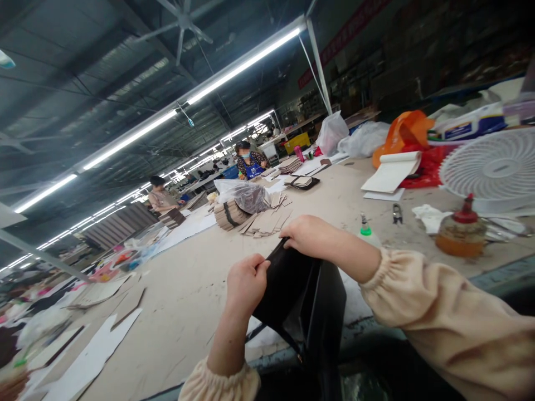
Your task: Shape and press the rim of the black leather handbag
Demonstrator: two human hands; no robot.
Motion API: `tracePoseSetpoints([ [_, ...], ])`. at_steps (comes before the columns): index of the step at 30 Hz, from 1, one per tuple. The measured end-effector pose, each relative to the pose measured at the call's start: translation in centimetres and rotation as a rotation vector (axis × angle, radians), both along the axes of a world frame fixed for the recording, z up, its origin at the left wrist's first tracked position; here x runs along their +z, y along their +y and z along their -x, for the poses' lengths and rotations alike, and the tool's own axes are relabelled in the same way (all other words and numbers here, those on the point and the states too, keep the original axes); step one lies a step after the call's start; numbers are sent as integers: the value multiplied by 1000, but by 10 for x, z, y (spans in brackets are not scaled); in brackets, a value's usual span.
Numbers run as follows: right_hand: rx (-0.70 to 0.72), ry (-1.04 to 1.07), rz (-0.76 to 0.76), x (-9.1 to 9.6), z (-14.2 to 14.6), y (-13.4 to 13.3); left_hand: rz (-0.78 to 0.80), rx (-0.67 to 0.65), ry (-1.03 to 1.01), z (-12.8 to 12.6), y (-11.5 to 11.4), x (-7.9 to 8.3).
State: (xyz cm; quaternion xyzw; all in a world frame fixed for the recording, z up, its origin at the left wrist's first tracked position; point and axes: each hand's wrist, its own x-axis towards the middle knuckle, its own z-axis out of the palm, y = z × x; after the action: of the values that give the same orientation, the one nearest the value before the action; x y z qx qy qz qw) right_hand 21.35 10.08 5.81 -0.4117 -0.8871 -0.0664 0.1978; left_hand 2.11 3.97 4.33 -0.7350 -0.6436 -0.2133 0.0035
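Observation:
A black bag (284, 284) hangs over the near edge of the worktable, its top side facing away from me. My left hand (247, 284) is closed on the left part of its upper edge. Further right, my right hand (307, 236) pinches the same edge between thumb and fingers. A thin black strap (292, 342) curves below the panel I hold. Just beyond my hands lie loose beige pieces (265, 221) and a strapped bundle of them (229, 215), partly under a clear plastic bag (242, 192).
On the right stand a red-capped bottle of amber liquid (462, 234), a green-collared bottle (365, 229), small clippers (397, 214), a notepad (390, 174) and a white fan (497, 167). White sheets (90, 356) lie left. Two people (251, 161) work farther back.

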Motion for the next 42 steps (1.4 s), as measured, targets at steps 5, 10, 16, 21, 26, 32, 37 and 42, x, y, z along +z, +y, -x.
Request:
tracePoseSetpoints([
  [5, -29, 11, 18, 0, 2, 1, 24, -24, -20, 2, 2, 0],
  [10, -34, 19, 13, -1, 1, 3, 22, -34, -19, 3, 3, -1],
  [16, -80, -5, 20, 0, 6, 4, 93, -3, 62, 1, 6, 5],
  [21, -96, -15, 30, 2, 8, 3, 195, -64, 136, -8, 9, 15],
  [26, -106, -24, 44, 3, 8, 3, 124, -105, 88, -21, 18, 10],
  [32, -92, -26, 55, 3, 7, 2, 12, -19, 136, -25, 26, -1],
  [37, -78, -32, 60, 5, -4, 0, 72, -97, -28, -21, 27, -1],
  [42, -101, -30, 94, 9, -12, -2, 177, -178, -140, -17, 30, 1],
])
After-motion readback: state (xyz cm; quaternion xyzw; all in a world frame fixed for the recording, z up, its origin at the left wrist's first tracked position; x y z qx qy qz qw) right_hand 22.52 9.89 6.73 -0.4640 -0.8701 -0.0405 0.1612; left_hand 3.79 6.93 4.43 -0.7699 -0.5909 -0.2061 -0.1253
